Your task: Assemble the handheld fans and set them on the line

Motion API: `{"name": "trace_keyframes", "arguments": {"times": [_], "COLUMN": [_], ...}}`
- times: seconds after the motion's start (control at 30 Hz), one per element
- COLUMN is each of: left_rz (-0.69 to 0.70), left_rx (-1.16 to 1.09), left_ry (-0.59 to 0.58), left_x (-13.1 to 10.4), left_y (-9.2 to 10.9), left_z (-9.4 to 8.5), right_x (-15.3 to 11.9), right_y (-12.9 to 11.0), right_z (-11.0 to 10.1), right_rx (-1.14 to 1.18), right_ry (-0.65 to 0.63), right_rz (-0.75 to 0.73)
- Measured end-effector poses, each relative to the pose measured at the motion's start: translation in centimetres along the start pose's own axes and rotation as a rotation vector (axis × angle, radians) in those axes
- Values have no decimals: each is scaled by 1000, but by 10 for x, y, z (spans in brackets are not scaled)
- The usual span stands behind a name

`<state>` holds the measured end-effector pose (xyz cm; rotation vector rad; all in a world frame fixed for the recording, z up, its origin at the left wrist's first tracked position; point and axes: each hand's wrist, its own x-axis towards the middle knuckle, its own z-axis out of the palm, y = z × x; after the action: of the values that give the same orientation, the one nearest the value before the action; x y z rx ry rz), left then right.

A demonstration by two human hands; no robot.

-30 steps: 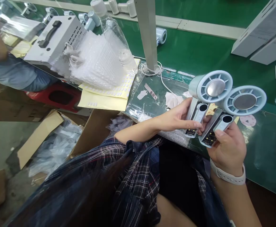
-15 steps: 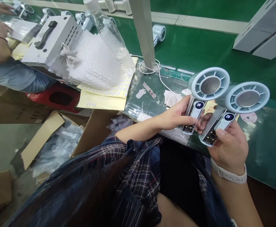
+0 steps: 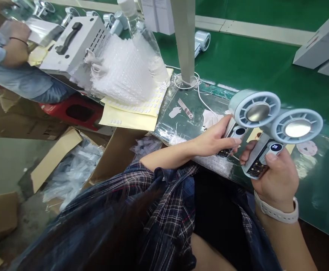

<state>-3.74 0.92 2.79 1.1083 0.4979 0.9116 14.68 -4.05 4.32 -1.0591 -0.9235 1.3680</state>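
Note:
Two light-blue handheld fans are held side by side over the near edge of the green table. My left hand (image 3: 217,139) grips the handle of the left fan (image 3: 238,107), thumb on its front; that fan's round display is dark. Around the right fan's (image 3: 276,124) handle my right hand (image 3: 279,169) is closed, thumb below a lit display reading 20. Circuit parts show in the lower handle of each fan. The fan heads overlap, the right one lower and further right. A light strap sits on my right wrist.
White bubble bags (image 3: 127,71) and a clear bottle (image 3: 156,60) lie on yellow sticker sheets (image 3: 130,118). Behind rises a metal post (image 3: 184,41) with a white cable. A grey-white device (image 3: 71,45) stands left, near a co-worker's arm (image 3: 16,49). White boxes (image 3: 319,45) stand far right.
The left fan's display has gone from showing 20 to dark. The view has shifted slightly, and a white box has come into view behind the post.

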Motion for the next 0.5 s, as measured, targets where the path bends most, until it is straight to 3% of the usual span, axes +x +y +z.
{"name": "trace_keyframes", "arguments": {"times": [0.1,0.23,0.5], "left_rz": [31,46,111], "left_rx": [5,-38,-17], "left_ry": [40,30,158], "left_x": [-5,-14,-27], "left_y": [3,5,5], "left_z": [-8,-19,-37], "right_x": [11,23,26], "right_y": [-2,0,10], "right_z": [7,20,44], "right_rx": [-6,15,21], "right_ry": [-1,-99,-150], "right_rz": [31,49,90]}}
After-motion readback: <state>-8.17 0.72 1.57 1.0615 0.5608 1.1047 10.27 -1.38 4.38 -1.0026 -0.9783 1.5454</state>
